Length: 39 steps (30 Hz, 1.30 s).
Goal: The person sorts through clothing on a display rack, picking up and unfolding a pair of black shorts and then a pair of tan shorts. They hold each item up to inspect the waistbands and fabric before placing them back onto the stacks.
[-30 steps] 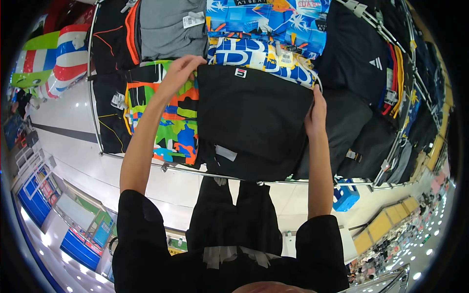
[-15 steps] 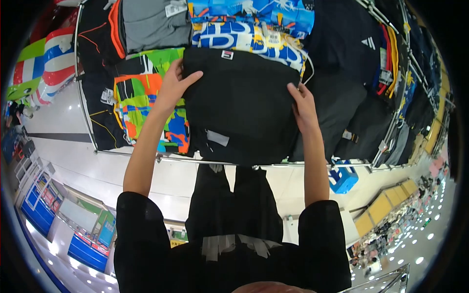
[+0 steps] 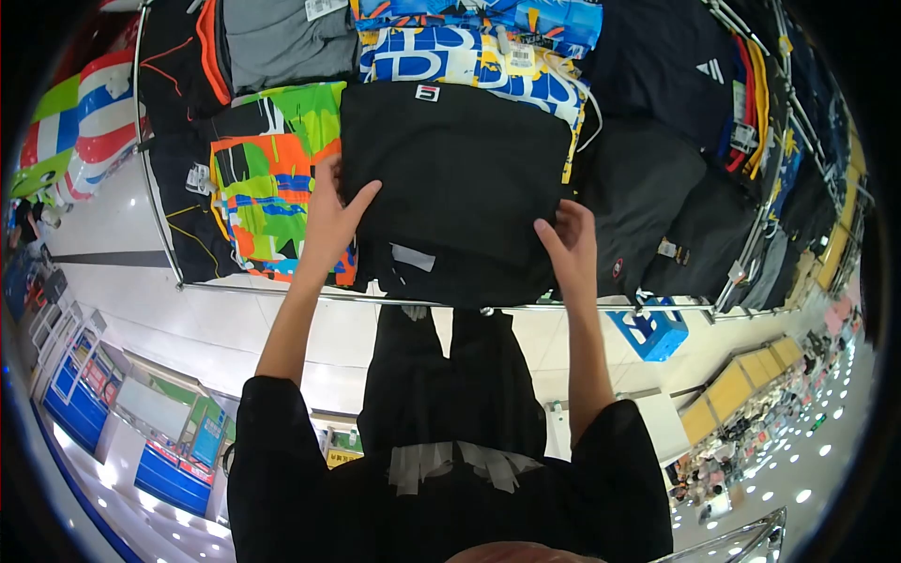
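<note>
A folded black garment (image 3: 460,178) lies on the display rack in front of me, with a small white, red and dark logo patch near its far edge. A pale label (image 3: 413,257) shows toward its near left corner. Along the garment's left side is my left hand (image 3: 340,206), thumb over the black fabric and spread from the fingers, which rest by a folded multicoloured garment (image 3: 272,192). My right hand (image 3: 570,246) touches the right edge, its thumb stretched over the cloth and its fingers loosely bent. Neither hand lifts the garment.
Blue-and-white patterned clothing (image 3: 450,61) lies beyond the black garment. Grey folded clothing (image 3: 282,47) is at far left; more dark clothing (image 3: 648,178) fills the right. A metal rail (image 3: 375,299) edges the rack. A blue plastic item (image 3: 657,330) stands below, right.
Both hands have slid toward me along the garment's sides, the right one further. The garment keeps about the same place on the rack; the view has shifted slightly.
</note>
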Motion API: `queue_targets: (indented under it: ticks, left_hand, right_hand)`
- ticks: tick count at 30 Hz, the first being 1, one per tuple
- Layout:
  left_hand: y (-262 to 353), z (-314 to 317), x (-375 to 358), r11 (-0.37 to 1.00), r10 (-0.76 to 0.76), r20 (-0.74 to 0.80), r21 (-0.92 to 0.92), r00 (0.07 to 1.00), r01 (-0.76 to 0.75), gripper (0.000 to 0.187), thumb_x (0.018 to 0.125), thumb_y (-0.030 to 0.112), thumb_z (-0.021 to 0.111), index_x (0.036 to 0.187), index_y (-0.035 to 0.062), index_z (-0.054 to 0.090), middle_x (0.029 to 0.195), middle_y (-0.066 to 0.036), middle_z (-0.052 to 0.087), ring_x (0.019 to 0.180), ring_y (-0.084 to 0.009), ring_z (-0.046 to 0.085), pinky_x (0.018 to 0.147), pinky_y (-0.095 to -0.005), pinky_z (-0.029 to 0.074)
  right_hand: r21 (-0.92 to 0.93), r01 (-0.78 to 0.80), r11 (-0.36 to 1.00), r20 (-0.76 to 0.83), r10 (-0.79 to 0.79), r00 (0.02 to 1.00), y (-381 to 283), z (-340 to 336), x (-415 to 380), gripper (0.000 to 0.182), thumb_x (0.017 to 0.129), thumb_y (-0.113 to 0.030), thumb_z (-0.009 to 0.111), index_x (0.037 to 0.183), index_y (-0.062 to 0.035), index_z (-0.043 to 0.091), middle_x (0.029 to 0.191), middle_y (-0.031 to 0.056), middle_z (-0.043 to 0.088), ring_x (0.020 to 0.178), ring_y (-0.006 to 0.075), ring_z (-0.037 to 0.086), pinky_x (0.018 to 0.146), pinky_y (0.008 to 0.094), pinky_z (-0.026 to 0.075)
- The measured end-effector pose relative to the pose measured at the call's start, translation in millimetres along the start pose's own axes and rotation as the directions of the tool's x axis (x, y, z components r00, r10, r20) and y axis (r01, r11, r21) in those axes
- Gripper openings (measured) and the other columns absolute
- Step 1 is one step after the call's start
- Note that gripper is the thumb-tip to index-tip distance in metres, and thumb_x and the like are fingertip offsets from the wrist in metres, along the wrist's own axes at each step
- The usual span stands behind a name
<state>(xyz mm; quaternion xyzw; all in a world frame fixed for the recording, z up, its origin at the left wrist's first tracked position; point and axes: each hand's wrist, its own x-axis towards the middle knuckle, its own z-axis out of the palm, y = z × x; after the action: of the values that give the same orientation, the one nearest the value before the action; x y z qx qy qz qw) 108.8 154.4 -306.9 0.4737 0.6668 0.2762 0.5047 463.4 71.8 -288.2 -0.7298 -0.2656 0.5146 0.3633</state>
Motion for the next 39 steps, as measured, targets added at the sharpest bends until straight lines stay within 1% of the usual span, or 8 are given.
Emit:
queue_targets:
  ticks: [3, 7, 15, 18, 21, 26, 35, 39]
  left_hand:
    - [2.4, 0.6, -17.9, 0.97, 0.105, -0.133, 0.232, 0.985, -0.072, 0.039, 0.1, 0.019, 0.083, 0.124, -0.0034, 0.062, 0.116, -0.01, 0.064, 0.102, -0.0177, 0.064, 0.09, -0.0342, 0.054]
    - [-12.7, 7.8, -30.8, 0.998, -0.017, -0.158, 0.06, 0.987, 0.026, 0.033, 0.101, 0.018, 0.082, 0.12, -0.0012, 0.063, 0.101, -0.005, 0.06, 0.091, -0.0125, 0.058, 0.08, -0.0298, 0.05]
    - [-12.2, -2.7, -31.7, 0.98, -0.117, -0.112, -0.174, 0.987, 0.097, 0.023, 0.105, 0.015, 0.078, 0.117, 0.001, 0.064, 0.09, 0.001, 0.063, 0.08, -0.0053, 0.058, 0.072, -0.0206, 0.046]
    - [-5.0, 2.5, -35.2, 0.98, -0.107, -0.102, -0.176, 0.989, 0.088, 0.024, 0.106, 0.015, 0.076, 0.122, 0.0009, 0.063, 0.095, 0.0, 0.07, 0.083, -0.0049, 0.064, 0.07, -0.0199, 0.047]
    - [7.3, 2.6, -36.0, 0.936, -0.241, -0.033, -0.274, 0.97, 0.223, 0.028, 0.107, 0.013, 0.074, 0.128, 0.0007, 0.061, 0.102, -0.004, 0.077, 0.087, -0.0047, 0.069, 0.07, -0.0205, 0.05]
    - [40.1, -19.7, -45.2, 0.791, -0.361, 0.069, -0.505, 0.93, 0.345, 0.032, 0.105, 0.009, 0.075, 0.133, 0.0016, 0.059, 0.106, -0.006, 0.081, 0.092, -0.0052, 0.073, 0.072, -0.0225, 0.056]
    - [-37.9, -13.1, -57.5, 0.877, -0.273, 0.174, -0.36, 0.946, 0.319, 0.024, 0.104, 0.002, 0.073, 0.127, -0.0051, 0.067, 0.115, -0.009, 0.08, 0.102, -0.0119, 0.074, 0.092, -0.0254, 0.058]
    - [-39.5, -9.3, -56.0, 0.905, -0.253, 0.15, -0.313, 0.956, 0.288, 0.022, 0.104, 0.002, 0.074, 0.124, -0.0057, 0.07, 0.114, -0.008, 0.079, 0.103, -0.0122, 0.073, 0.094, -0.0265, 0.057]
  right_hand:
    - [-0.476, 0.168, 0.863, -0.191, -0.288, 0.938, -13.4, -1.2, -33.3, 0.054, 0.096, -0.02, 0.088, 0.136, 0.0018, 0.061, 0.115, 0.0093, 0.072, 0.102, 0.0149, 0.066, 0.089, 0.0282, 0.051]
    - [-0.171, -0.092, 0.981, -0.061, 0.083, 0.995, -14.0, 16.4, -45.7, 0.047, 0.095, -0.024, 0.089, 0.127, 0.0033, 0.067, 0.104, 0.0074, 0.072, 0.088, 0.0117, 0.065, 0.076, 0.0268, 0.052]
    - [0.136, -0.082, 0.987, 0.009, 0.081, 0.997, -5.6, 23.1, -23.5, 0.023, 0.102, -0.02, 0.082, 0.105, -0.0002, 0.07, 0.093, -0.0009, 0.065, 0.08, 0.0046, 0.057, 0.073, 0.023, 0.046]
    - [0.294, -0.118, 0.948, 0.061, 0.105, 0.993, -6.1, 24.3, -20.1, 0.017, 0.106, -0.013, 0.076, 0.112, -0.0008, 0.066, 0.097, 0.0014, 0.069, 0.079, 0.0063, 0.063, 0.069, 0.0239, 0.049]
    - [0.275, -0.281, 0.919, 0.179, 0.239, 0.955, -46.0, 36.3, -27.0, 0.021, 0.107, -0.009, 0.072, 0.123, 0.0002, 0.061, 0.104, 0.0059, 0.073, 0.078, 0.01, 0.069, 0.062, 0.0259, 0.054]
    - [0.373, -0.285, 0.883, 0.182, 0.232, 0.956, -64.7, 29.6, -51.0, 0.023, 0.108, -0.004, 0.067, 0.128, 0.0007, 0.058, 0.107, 0.0103, 0.075, 0.072, 0.0135, 0.071, 0.056, 0.0278, 0.057]
    - [0.239, -0.268, 0.933, 0.126, 0.244, 0.962, -6.7, 32.8, -70.6, 0.019, 0.108, -0.004, 0.068, 0.122, 0.0019, 0.057, 0.099, 0.0083, 0.073, 0.076, 0.0121, 0.072, 0.058, 0.0294, 0.065]
    - [0.027, -0.104, 0.994, 0.064, 0.102, 0.993, 23.3, 24.3, -67.0, 0.017, 0.108, -0.003, 0.07, 0.12, 0.0023, 0.06, 0.103, 0.0066, 0.075, 0.094, 0.0084, 0.071, 0.082, 0.0227, 0.057]
